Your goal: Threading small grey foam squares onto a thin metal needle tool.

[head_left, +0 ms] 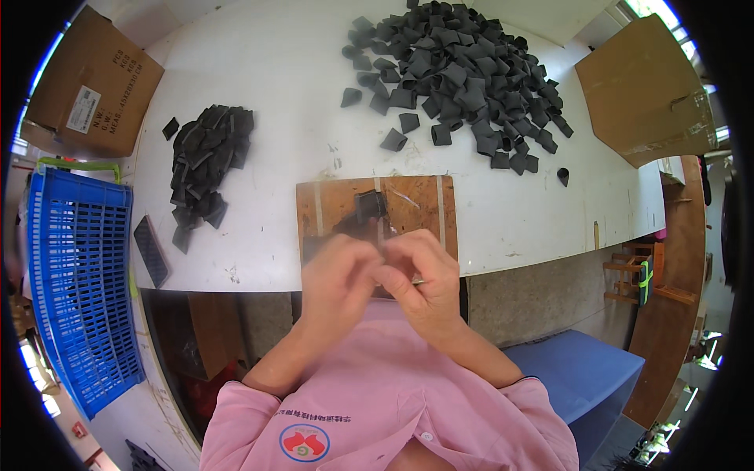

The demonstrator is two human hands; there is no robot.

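Observation:
Both hands meet over the near edge of a wooden board [314, 206] lying on the white table. My left hand [338, 275] is slightly blurred, its fingers curled in toward the other hand. My right hand [422, 281] is closed in a pinch, thumb against fingers, with a small pale sliver showing beside the thumb. What sits between the fingertips is hidden. Just beyond them a dark grey tube-like fabric piece [369, 206] rests on the board, and a dark blurred patch lies between it and my left hand.
A large heap of dark grey short fabric tubes [463, 78] spreads at the far right. Flatter dark pieces [206, 153] are piled at left, near a dark phone-like slab [151, 251]. Cardboard boxes [644, 90] stand on both sides. A blue plastic basket [82, 282] is at left, a blue stool [569, 373] at right.

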